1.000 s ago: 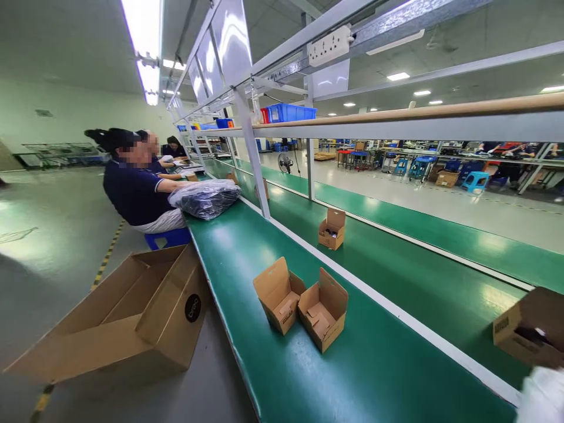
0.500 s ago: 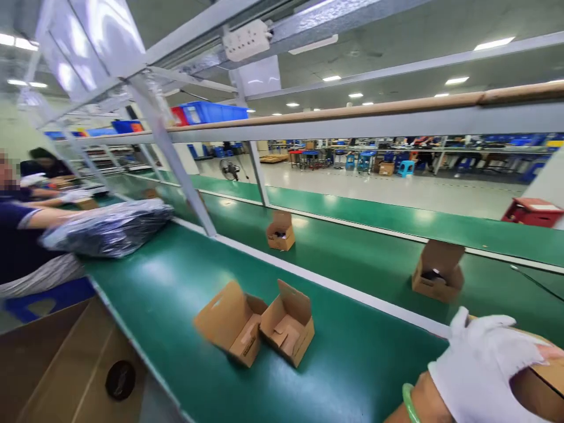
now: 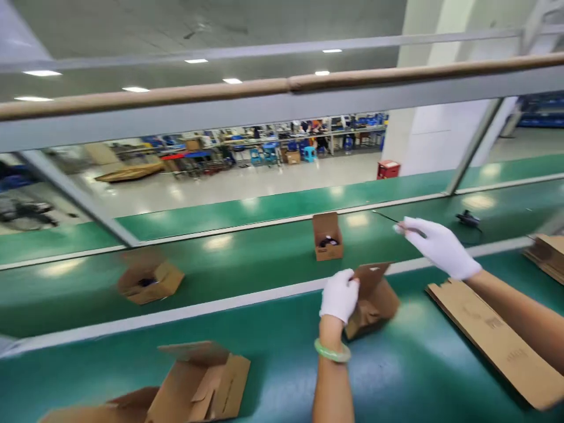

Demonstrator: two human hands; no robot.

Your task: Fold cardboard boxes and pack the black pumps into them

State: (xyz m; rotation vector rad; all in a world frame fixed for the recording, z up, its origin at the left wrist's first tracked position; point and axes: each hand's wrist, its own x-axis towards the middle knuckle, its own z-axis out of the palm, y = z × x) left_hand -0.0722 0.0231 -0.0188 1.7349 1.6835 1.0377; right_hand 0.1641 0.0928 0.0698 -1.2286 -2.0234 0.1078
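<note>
My left hand, in a white glove with a green bangle at the wrist, grips the edge of an open brown cardboard box. The box stands tilted on the near green surface, its lid flap raised. My right hand, also gloved in white, reaches out over the belt with its fingers stretched and thumb apart. Close to its fingertips runs a thin black cable; whether they touch it is unclear. A small black device lies on the belt beyond that hand. Below my right forearm are flattened cardboard pieces.
Two open boxes with dark items inside, one at the left and one in the middle, stand on the far belt. At the lower left is another open carton. A padded rail crosses above; a metal post stands right.
The view has swung to the right. My left hand now holds an open box upright on the near surface, and my right hand has come into view over the belt.
</note>
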